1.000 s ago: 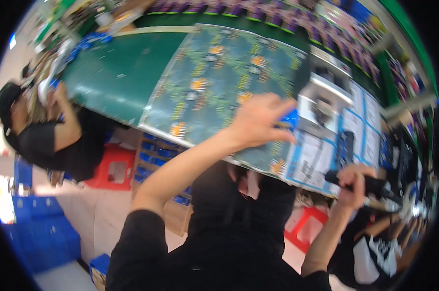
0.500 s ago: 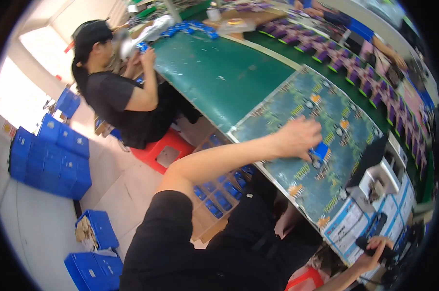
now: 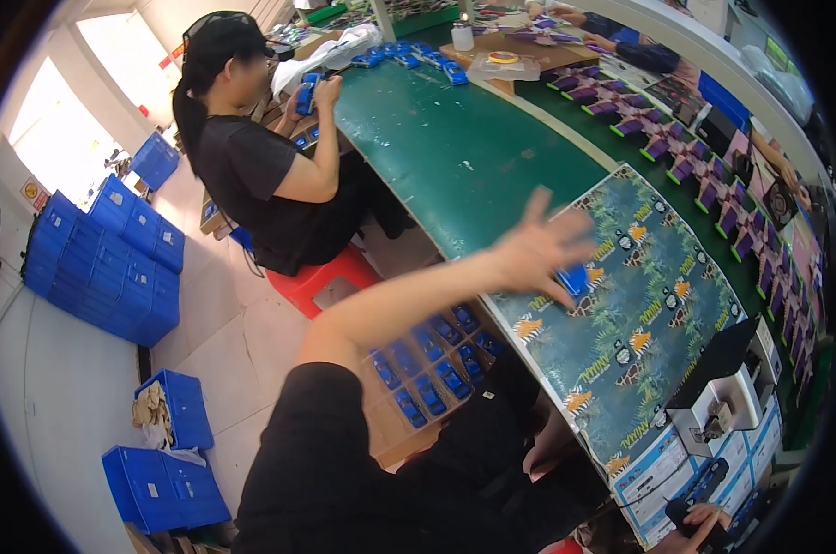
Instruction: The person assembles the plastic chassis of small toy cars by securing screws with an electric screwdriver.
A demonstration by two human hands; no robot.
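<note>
Head view: left hand (image 3: 542,249) is over the patterned mat (image 3: 612,369) on the green worktop (image 3: 455,175), fingers splayed, grip wide, no firm hold on anything. Blue toy car (image 3: 575,281) looks to be on the mat, right under fingers and thumb, partly covered; blur hides whether they touch. Right hand (image 3: 709,519) is low at the right, grip curled round a black handheld tool (image 3: 681,511), near the white stand (image 3: 732,397). Co-worker (image 3: 261,162) at left holds a second car (image 3: 307,95), also blue. More blue ones sit in the divided carton (image 3: 395,451) below the worktop edge

Step in hand, my read: handling the single car on the mat, pick-up or set-down, can't tell which. Pick-up calls for thumb and fingers closing on its sides; set-down calls for lifting off without nudging it
</note>
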